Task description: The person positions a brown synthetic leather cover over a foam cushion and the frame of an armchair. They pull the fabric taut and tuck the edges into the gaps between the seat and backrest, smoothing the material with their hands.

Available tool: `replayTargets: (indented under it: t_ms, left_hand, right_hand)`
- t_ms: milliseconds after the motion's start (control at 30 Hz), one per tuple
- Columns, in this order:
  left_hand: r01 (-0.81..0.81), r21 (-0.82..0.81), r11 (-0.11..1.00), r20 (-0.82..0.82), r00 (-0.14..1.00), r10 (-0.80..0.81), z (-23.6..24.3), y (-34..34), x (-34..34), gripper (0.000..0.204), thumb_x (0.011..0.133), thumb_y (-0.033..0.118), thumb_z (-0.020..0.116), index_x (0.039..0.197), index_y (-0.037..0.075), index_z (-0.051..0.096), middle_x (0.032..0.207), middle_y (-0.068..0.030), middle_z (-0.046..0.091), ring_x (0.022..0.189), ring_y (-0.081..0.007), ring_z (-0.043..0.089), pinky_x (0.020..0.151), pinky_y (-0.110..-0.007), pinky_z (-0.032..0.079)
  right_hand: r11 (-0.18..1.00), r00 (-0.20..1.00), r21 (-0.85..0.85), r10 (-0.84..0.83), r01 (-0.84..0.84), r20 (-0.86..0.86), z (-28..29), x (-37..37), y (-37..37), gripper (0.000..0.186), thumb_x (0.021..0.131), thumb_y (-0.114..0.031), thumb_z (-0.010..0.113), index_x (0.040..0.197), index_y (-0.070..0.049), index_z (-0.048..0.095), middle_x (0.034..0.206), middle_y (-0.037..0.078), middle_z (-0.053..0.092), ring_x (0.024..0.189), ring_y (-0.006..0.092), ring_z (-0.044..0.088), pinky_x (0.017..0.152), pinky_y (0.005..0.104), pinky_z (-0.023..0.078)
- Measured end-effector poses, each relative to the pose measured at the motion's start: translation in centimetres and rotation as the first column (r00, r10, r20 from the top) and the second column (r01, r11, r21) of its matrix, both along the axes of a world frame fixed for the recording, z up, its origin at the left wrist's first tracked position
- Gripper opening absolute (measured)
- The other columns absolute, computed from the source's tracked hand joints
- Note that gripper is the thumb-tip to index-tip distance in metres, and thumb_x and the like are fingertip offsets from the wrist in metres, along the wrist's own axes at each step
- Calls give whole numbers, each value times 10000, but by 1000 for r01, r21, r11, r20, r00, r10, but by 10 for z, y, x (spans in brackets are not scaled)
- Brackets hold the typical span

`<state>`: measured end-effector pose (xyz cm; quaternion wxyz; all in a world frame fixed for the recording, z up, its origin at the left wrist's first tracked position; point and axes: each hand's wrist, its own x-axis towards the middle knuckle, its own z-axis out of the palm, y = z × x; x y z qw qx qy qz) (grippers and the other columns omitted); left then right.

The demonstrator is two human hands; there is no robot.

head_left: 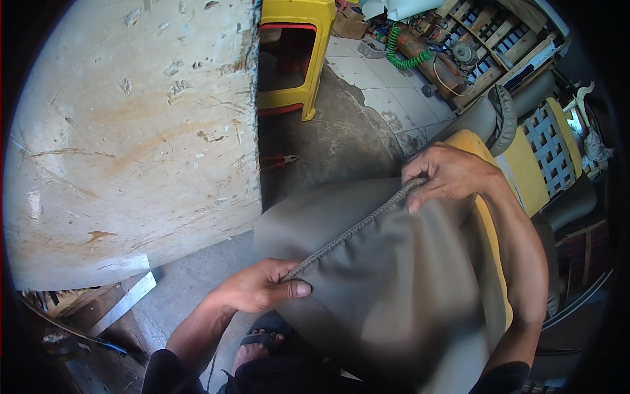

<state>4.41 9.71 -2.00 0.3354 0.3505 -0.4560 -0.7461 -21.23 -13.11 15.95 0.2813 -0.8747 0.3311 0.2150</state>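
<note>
A grey-brown leatherette seat cover (394, 269) spreads across the lower middle, its gathered, stitched edge (357, 226) pulled into a slanting line. My left hand (259, 285) pinches the lower left end of this edge, thumb on top. Higher up and to the right, my right hand (453, 172) grips the other end with bent fingers. Yellow foam (493, 246) shows as a strip beside the cover, under my right forearm. More smooth grey-brown material (308, 213) lies beyond the edge. What is under the cover is hidden.
A worn pale tabletop (131, 131) fills the left. Past it stand a yellow plastic stool (315, 59) and, on the floor, pliers (279, 160). Back right are a green coiled hose (408, 60), a rusty tank (420, 49) and seat parts with yellow foam (528, 164). A metal strip (125, 302) lies lower left.
</note>
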Motion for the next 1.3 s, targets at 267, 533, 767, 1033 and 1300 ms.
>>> replayTargets:
  t_ms: [267,533,767,1033,1300]
  left_hand:
    - [-80,-45,996,-87,993,76,-24,6,4,358,1022,301,648,1189,-15,680,904,38,634,873,-66,510,812,-262,439]
    - [-159,-16,987,-59,986,158,-36,9,2,362,1015,275,658,1212,-28,670,974,12,670,927,-80,554,848,-272,454]
    - [-304,-84,949,-58,952,300,-92,10,-19,235,1024,261,645,988,28,646,886,34,617,839,-56,517,777,-244,423]
    - [-522,-70,850,-208,841,499,-98,16,-51,229,1041,264,619,944,58,600,827,43,575,773,-48,485,717,-235,388]
    - [-619,-134,774,-128,785,606,-74,31,-32,235,1033,251,626,981,22,639,811,14,612,746,-59,520,701,-244,426]
  right_hand:
    - [868,978,-464,-100,176,185,-29,-25,-27,813,906,-692,613,532,21,502,462,97,325,465,252,363,513,421,364]
    - [741,928,-565,-347,362,138,-61,-32,-55,895,912,-747,550,437,6,464,410,114,322,432,306,373,531,478,405]
    - [806,885,-366,-430,466,179,-100,-27,-47,897,923,-761,491,507,33,535,484,179,444,507,308,516,623,488,462]
    - [757,788,-307,-417,576,453,-125,-40,-34,856,958,-701,462,565,42,623,514,225,511,540,370,577,671,481,496]
    - [634,874,-610,-415,476,251,-74,-32,-38,839,977,-685,428,614,32,670,611,276,590,675,453,623,748,498,510]
